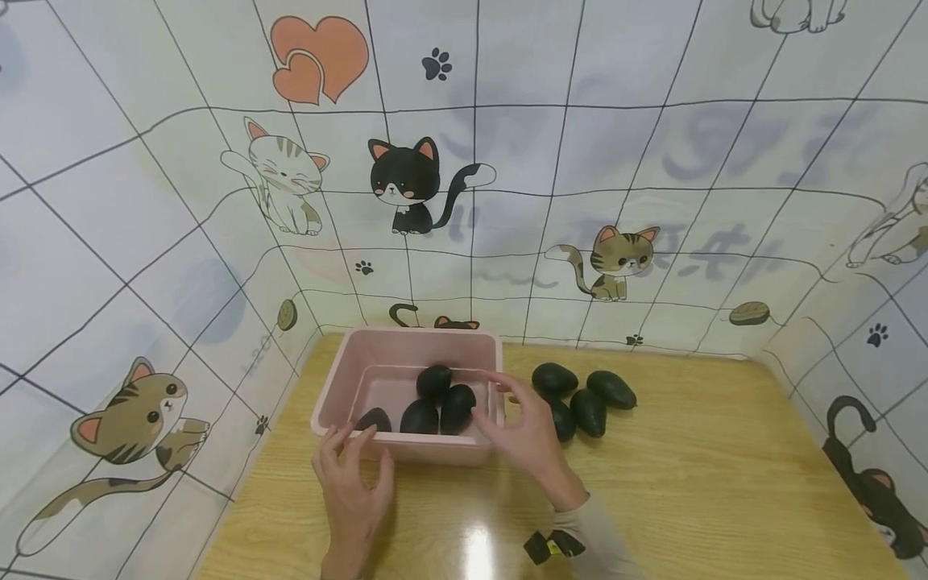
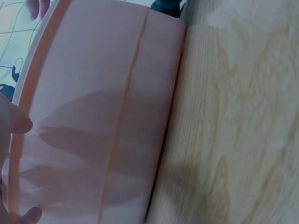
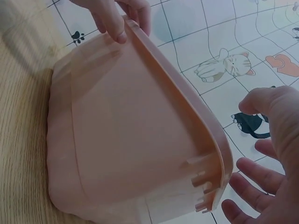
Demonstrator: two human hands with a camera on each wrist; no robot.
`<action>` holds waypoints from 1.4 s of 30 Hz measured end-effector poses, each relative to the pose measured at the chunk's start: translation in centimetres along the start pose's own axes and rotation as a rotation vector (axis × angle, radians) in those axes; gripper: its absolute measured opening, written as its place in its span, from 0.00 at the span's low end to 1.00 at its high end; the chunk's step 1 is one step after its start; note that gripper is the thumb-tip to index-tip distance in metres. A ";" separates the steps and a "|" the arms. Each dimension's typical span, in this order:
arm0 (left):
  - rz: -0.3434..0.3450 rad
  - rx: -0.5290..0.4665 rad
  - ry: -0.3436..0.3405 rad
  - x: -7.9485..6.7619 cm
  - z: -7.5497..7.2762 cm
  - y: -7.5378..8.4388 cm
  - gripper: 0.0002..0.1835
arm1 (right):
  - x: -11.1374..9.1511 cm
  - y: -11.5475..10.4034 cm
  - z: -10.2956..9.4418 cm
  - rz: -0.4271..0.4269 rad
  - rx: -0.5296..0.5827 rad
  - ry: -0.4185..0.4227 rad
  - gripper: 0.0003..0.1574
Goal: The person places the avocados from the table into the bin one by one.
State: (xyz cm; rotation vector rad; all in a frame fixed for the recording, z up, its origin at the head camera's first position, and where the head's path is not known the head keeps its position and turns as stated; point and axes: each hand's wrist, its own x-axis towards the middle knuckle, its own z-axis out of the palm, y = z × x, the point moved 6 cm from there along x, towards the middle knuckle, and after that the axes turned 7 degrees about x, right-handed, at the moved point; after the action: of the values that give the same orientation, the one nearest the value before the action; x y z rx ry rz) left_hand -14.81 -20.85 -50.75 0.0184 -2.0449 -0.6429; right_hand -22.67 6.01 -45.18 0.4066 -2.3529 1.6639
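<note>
A pink plastic bin [image 1: 406, 451] stands on the table and holds several dark green avocados [image 1: 457, 409]. One of them lies at the front left inside, partly hidden by the front wall. My left hand [image 1: 355, 479] holds the front rim near the left corner, its thumb outside and fingers over the edge; the right wrist view also shows this left hand [image 3: 114, 18] pinching the rim. At the right rim is my right hand [image 1: 525, 435], fingers spread and loosely bent, thumb over the bin's interior. In the right wrist view its fingertips [image 3: 238, 179] are right by the bin's corner.
Several more avocados [image 1: 589, 412] lie grouped on the wooden table [image 1: 696, 475] just right of the bin. Behind and at both sides rise cloth walls [image 1: 522, 161] with a grid and cartoon cats. The bin's back edge is close to the rear wall.
</note>
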 end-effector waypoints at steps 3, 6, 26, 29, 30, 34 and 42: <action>-0.002 0.002 -0.003 -0.1 0.0 0.0 0.20 | 0.0 0.4 -0.4 0.020 -0.010 0.012 0.32; -0.001 0.004 -0.004 -0.1 -0.1 0.0 0.20 | 0.1 0.9 -0.7 0.022 -0.005 0.020 0.30; -0.021 -0.002 -0.030 0.0 -0.1 -0.1 0.20 | -0.4 2.7 -2.3 -0.005 -0.027 0.047 0.31; -0.019 -0.005 -0.031 0.0 -0.1 -0.1 0.20 | -0.6 3.1 -2.5 0.014 -0.027 0.050 0.31; -0.018 -0.005 -0.031 0.1 -0.1 -0.1 0.20 | -0.7 3.2 -2.6 0.012 -0.027 0.051 0.31; -0.018 -0.002 -0.033 0.1 -0.1 0.0 0.20 | -0.9 3.9 -3.0 0.004 -0.047 0.062 0.30; -0.012 0.003 -0.029 0.1 0.0 0.0 0.20 | -1.2 5.1 -3.8 0.020 -0.055 0.090 0.31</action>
State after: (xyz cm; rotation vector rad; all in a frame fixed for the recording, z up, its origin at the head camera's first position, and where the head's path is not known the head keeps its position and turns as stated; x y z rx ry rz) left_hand -14.83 -20.93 -50.69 0.0235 -2.0749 -0.6512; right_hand -23.27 11.30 -48.87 0.2928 -2.3379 1.5879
